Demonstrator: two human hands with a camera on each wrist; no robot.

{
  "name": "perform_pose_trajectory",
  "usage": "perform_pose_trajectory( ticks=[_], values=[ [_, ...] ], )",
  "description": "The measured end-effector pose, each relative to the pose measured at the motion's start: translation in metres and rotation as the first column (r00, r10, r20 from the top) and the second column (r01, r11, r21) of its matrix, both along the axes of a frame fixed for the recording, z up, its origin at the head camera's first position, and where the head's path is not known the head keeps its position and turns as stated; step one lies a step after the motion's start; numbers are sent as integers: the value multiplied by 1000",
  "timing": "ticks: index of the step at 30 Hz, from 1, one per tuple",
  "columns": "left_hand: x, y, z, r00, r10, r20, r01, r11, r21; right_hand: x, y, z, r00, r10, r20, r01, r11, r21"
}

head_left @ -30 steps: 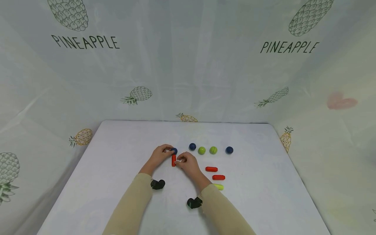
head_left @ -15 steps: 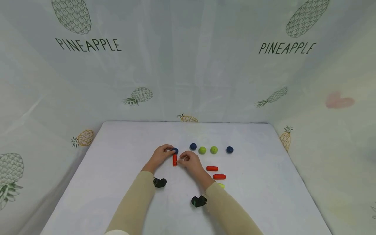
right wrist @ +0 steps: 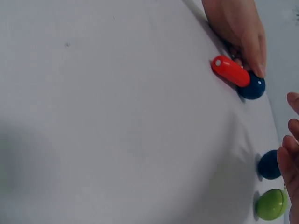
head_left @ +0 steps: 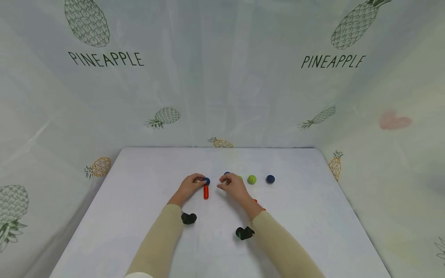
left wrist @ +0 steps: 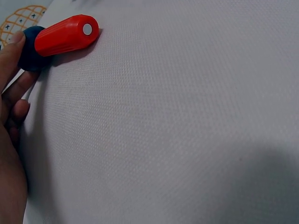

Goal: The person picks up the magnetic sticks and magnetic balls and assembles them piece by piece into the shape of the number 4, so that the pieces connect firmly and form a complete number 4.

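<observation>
My left hand [head_left: 189, 186] pinches a dark blue ball [head_left: 206, 181] between thumb and fingers on the white table. A red rod [head_left: 206, 192] lies against that ball, its end toward me; a pale round disc marks its free end in the left wrist view. My right hand [head_left: 234, 187] hovers to the right of them with fingers bent loosely and nothing between them. Beside its fingers, in the right wrist view, sit another blue ball [right wrist: 269, 164] and a green ball [right wrist: 271, 204], both partly hidden in the head view.
Farther right lie a second green ball [head_left: 252, 179] and another blue ball [head_left: 270, 179]. Two red rods peek out from behind my right forearm, mostly covered. A pineapple-print curtain [head_left: 222, 77] hangs behind the table's far edge.
My right hand has left the red rod and moved right toward the loose balls, now covering some of them. The left hand keeps its pinch on the blue ball.
</observation>
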State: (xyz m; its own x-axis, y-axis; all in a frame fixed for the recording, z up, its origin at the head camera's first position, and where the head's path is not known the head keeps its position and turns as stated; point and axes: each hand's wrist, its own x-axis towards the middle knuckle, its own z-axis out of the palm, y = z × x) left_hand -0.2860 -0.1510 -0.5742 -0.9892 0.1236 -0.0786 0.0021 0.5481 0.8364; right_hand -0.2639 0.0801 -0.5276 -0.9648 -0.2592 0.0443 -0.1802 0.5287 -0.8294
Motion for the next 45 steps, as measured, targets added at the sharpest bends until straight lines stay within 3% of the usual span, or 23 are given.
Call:
perform_pose_trajectory(
  ticks=[6,11,22,31,37,45],
  values=[
    [1,0,2,1000,7,6,-7,1000,-10,-10,13,9,996,-43,-72,45,999,28],
    [0,-1,3,1000,16,-8,-16,1000,-23,-18,21,16,995,-75,-69,80,994,76],
    [3,-1,7,1000,20,0,-20,1000,-22,-35,23,15,997,-75,-34,80,971,225],
    [4,1,9,1000,17,5,-17,1000,-11,-46,19,12,999,-44,-10,45,970,238],
    [2,1,7,999,13,31,-13,1000,12,-49,16,8,998,-54,-29,60,947,316],
    [3,2,6,1000,11,17,-11,1000,-1,-49,12,4,996,-53,-75,77,926,370]
  ],
)
